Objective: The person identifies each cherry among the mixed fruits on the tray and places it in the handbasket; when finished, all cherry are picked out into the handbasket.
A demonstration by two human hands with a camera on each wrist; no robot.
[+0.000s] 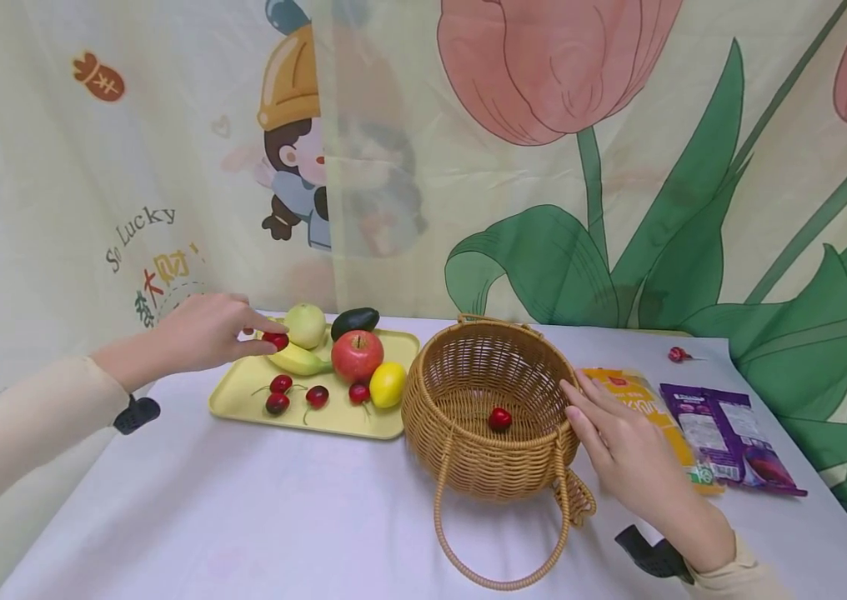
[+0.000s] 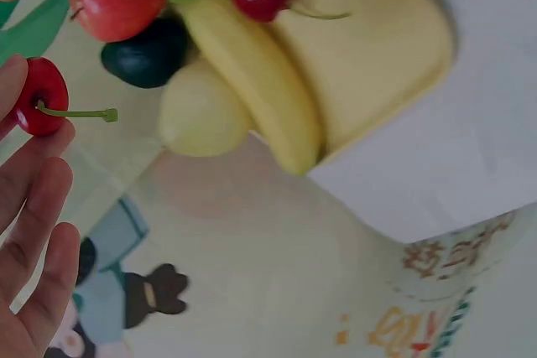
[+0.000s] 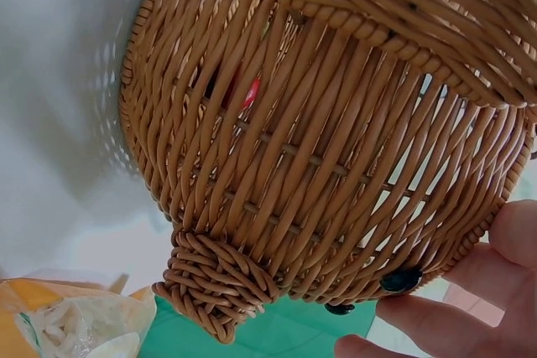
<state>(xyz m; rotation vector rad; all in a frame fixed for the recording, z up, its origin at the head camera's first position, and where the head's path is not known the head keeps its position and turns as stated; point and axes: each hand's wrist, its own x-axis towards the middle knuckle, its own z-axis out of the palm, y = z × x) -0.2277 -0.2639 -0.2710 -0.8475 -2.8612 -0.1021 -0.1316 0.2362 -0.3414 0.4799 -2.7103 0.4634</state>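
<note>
We judge the step in hand to be the pick-up of a single cherry (image 1: 275, 341). We see the left hand (image 1: 202, 333) pinch it between thumb and fingertip above the banana (image 1: 298, 360), at the left end of the yellow tray (image 1: 232, 392). Its stem is intact and points away from the hand. We count four loose cherries (image 1: 317, 397) on the tray and one cherry (image 1: 499, 419) inside the wicker basket (image 1: 491, 475). The right hand (image 1: 633, 450) grips nothing; its extended fingers rest against the basket's right side, near the rim. The handle (image 1: 502, 585) is folded toward us, clear of the mouth. In our judgement, the next move calls for carrying the fruit rightward over the lemon (image 1: 388, 384), lowering it inside the rim and releasing gently, while the other hand steadies the basket.
</note>
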